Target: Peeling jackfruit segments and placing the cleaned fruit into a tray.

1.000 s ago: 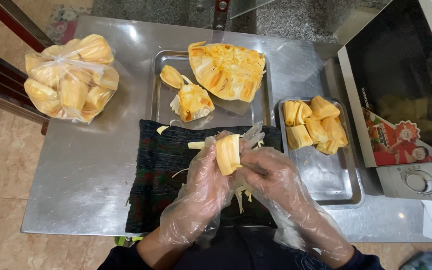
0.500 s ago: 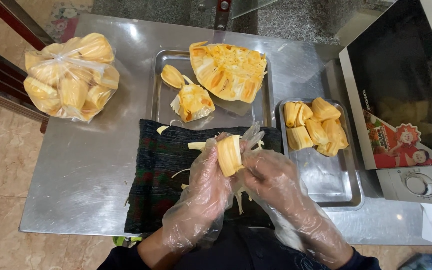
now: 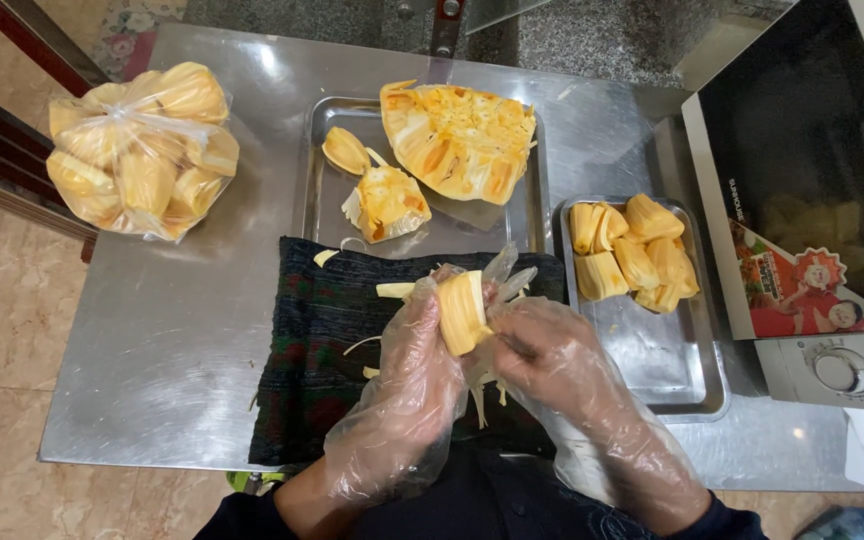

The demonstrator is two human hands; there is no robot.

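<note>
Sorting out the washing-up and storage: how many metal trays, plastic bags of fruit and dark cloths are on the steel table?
Rectangular metal trays: 2
Clear plastic bags of yellow fruit pods: 1
Dark woven cloths: 1
Total: 4

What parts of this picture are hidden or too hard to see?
- Head view: the right hand's fingertips, hidden behind the yellow jackfruit pod and crinkled clear glove.
- Head view: the white oven, cut off by the right edge.
- Head view: the inside of the clear plastic bag of yellow fruit pieces, blurred by glare.
</note>
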